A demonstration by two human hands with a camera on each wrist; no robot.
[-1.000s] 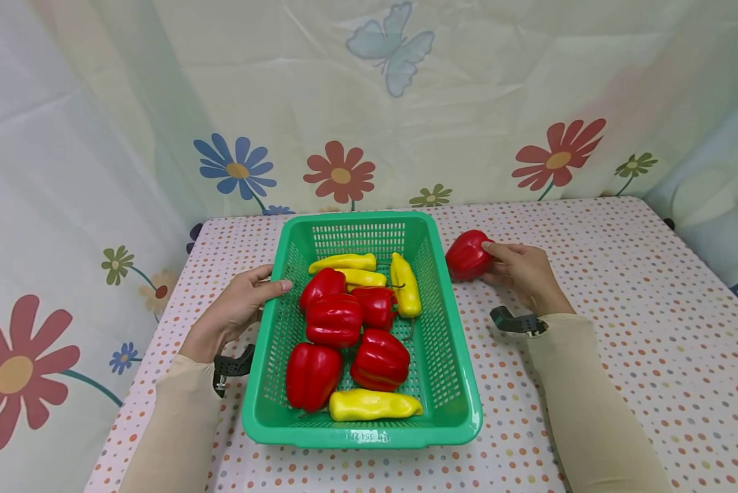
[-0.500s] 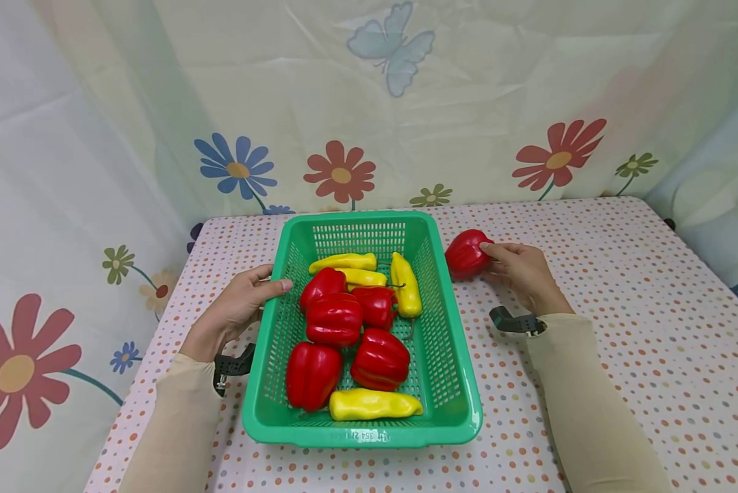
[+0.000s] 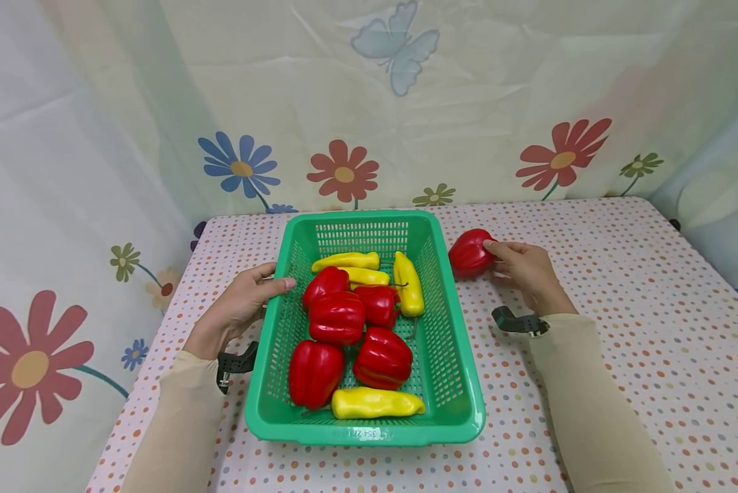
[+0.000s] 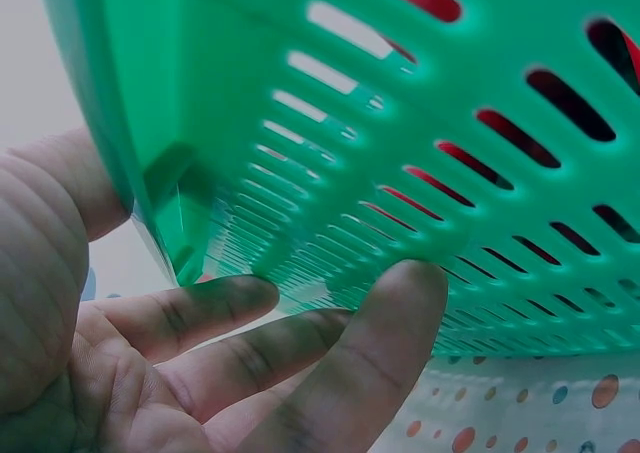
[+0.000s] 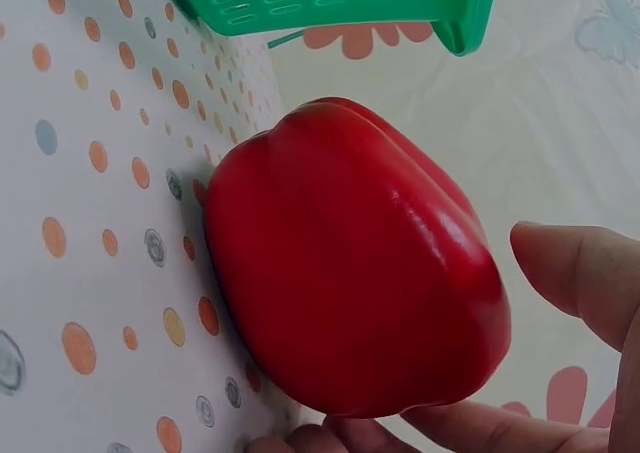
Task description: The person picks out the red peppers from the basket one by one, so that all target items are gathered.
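Note:
A green slotted plastic basket [image 3: 361, 434] stands on the table, holding several red bell peppers [image 3: 335, 318] and several long yellow peppers [image 3: 378, 403]. At its left side, my left hand [image 3: 241, 301] holds the rim, thumb over the edge. In the left wrist view its fingers [image 4: 235, 363] lie against the outer wall. Right of the basket, a lone red bell pepper [image 3: 469, 254] rests on the tablecloth beside my right hand [image 3: 526, 270]. Seen from the right wrist, the thumb [image 5: 575, 273] stands off that pepper's surface, while the other fingers are partly hidden at its side.
A dotted tablecloth [image 3: 628, 287] covers the table. Behind and to the left hangs a flower-print curtain [image 3: 467, 103], close to the table's back edge.
The head view has shifted very slightly. Both hands, the basket and the peppers keep practically the same places.

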